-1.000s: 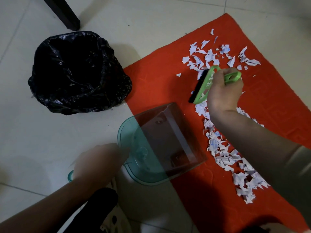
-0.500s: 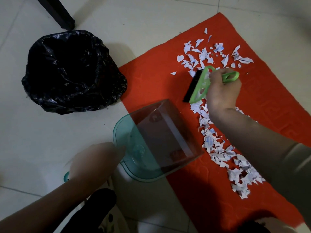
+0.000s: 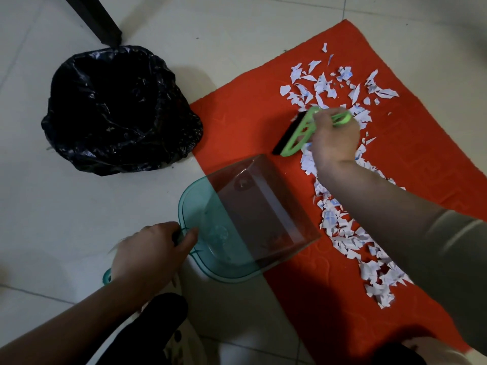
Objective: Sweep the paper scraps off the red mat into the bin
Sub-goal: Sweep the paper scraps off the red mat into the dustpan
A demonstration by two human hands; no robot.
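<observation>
A red mat lies on the tiled floor, with white paper scraps strewn in a band from its far end to its near right. My right hand grips a green hand brush with black bristles, its head down on the mat at the left edge of the scraps. My left hand holds the handle of a clear teal dustpan, whose open lip rests on the mat's left edge, facing the scraps. A bin lined with a black bag stands on the floor left of the mat.
A dark furniture leg stands on the tiles behind the bin. Pale floor tiles surround the mat on the left and near side. Dark clothing shows at the bottom edge, by my left forearm.
The brush head has slid a little down and left over the mat, toward the dustpan. The dustpan and my left hand have hardly moved. The view has shifted slightly.
</observation>
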